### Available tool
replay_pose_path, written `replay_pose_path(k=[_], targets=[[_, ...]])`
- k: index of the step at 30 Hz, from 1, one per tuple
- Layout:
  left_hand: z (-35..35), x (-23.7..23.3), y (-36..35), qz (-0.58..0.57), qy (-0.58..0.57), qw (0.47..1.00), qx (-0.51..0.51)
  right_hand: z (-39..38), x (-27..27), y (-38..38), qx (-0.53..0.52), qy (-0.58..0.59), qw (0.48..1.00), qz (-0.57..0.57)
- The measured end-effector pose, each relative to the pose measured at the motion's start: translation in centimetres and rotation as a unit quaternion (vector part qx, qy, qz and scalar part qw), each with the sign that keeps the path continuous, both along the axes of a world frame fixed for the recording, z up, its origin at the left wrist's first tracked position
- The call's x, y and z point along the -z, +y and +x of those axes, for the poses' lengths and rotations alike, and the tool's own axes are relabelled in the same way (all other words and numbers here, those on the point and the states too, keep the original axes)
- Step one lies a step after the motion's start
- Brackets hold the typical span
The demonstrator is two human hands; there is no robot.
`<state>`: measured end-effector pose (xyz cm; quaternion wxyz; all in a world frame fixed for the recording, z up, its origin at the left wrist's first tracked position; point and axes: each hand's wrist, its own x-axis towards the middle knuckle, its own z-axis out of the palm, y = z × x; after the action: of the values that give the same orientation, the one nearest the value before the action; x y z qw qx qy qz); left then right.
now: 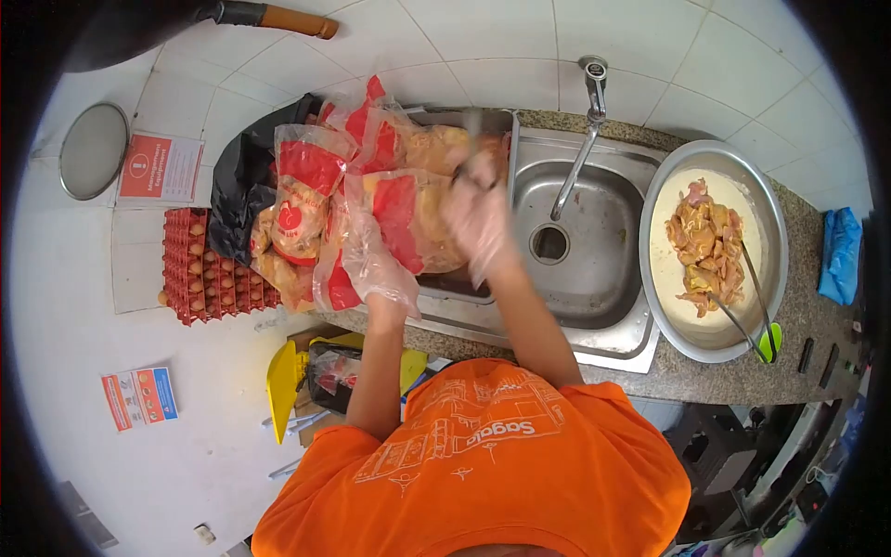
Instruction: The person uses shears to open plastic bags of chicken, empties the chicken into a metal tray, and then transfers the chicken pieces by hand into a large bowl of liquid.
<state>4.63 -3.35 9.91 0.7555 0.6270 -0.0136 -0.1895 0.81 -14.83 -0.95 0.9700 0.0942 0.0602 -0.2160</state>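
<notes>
Clear gloves cover both hands. My left hand (379, 267) grips the edge of a red-and-clear plastic bag of raw chicken (401, 223), over the sink's left side. Just right of it, my right hand (478, 218) is closed around a blurred tool with dark parts, too smeared to name, above the same bag. Another chicken bag (299, 215) lies to the left, partly on a black plastic bag (232, 209). More chicken shows under the plastic near the back.
The steel sink basin (594, 278) has a faucet (594, 102) behind it. To its right stands a large metal bowl (780, 241) holding chicken pieces, pale batter and tongs (738, 325). Stacked egg trays (213, 278) sit at left. A pan handle (297, 20) juts in above.
</notes>
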Motion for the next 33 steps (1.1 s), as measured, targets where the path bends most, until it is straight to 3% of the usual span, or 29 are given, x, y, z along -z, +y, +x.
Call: replay_pose_path(k=[2, 6, 10, 13, 16, 17, 18, 19, 21, 23, 25, 27, 29, 30, 32, 33], targets=[[0.8, -0.9, -0.6, -0.004, -0.004, 1.0, 0.014, -0.4, -0.8, -4.6, 0.164, -0.043, 0.983, -0.071], [2.1, -3.3, -3.3, -0.013, -0.017, 0.998, 0.059, -5.4, -3.3, -8.1, 0.102, -0.125, 0.979, -0.122], [4.7, -3.4, -5.3, -0.012, -0.078, 0.989, 0.122, -10.6, -3.3, -6.2, 0.116, -0.01, 0.986, -0.121], [9.7, -3.0, -6.2, -0.054, -0.037, 0.994, 0.093, -13.2, -2.4, -3.8, 0.136, 0.023, 0.983, -0.124], [17.1, -2.1, -7.2, 0.035, -0.105, 0.99, 0.086, -15.3, 0.3, -1.9, 0.137, 0.026, 0.981, -0.135], [20.1, -0.8, -7.2, 0.21, -0.239, 0.94, 0.126, -15.8, 1.3, -1.4, 0.126, 0.015, 0.982, -0.142], [21.5, -0.1, -7.1, 0.375, -0.359, 0.839, 0.161, -16.2, 2.0, -0.5, 0.105, 0.12, 0.98, -0.123], [20.4, -0.9, -7.0, 0.372, -0.358, 0.841, 0.158, -16.8, 2.4, 0.2, 0.103, 0.121, 0.979, -0.127], [16.8, -2.1, -7.1, 0.558, -0.519, 0.647, -0.032, -17.9, 3.3, 1.4, -0.002, 0.241, 0.949, -0.202], [11.5, -2.6, -6.5, 0.44, -0.609, 0.659, 0.026, -18.7, 4.3, 2.6, -0.008, 0.25, 0.943, -0.22], [9.8, 3.8, -7.7, 0.297, -0.509, 0.789, 0.174, -18.9, 4.2, 3.5, -0.039, 0.275, 0.942, -0.19], [6.3, 8.2, -10.1, 0.379, -0.568, 0.705, 0.194, -18.8, 4.9, 4.0, -0.035, 0.27, 0.943, -0.193], [5.8, 13.5, -13.4, 0.431, -0.442, 0.746, 0.249, -18.9, 5.0, 4.2, -0.066, 0.297, 0.938, -0.166], [6.5, 15.6, -15.0, 0.426, -0.445, 0.748, 0.248, -18.9, 3.6, 4.2, -0.079, 0.344, 0.915, -0.193], [8.0, 18.3, -18.1, 0.517, -0.384, 0.69, 0.329, -18.6, 2.2, 4.6, -0.074, 0.379, 0.895, -0.224], [8.4, 18.4, -19.0, 0.513, -0.388, 0.691, 0.329, -18.6, 1.7, 4.7, -0.071, 0.414, 0.873, -0.248]])
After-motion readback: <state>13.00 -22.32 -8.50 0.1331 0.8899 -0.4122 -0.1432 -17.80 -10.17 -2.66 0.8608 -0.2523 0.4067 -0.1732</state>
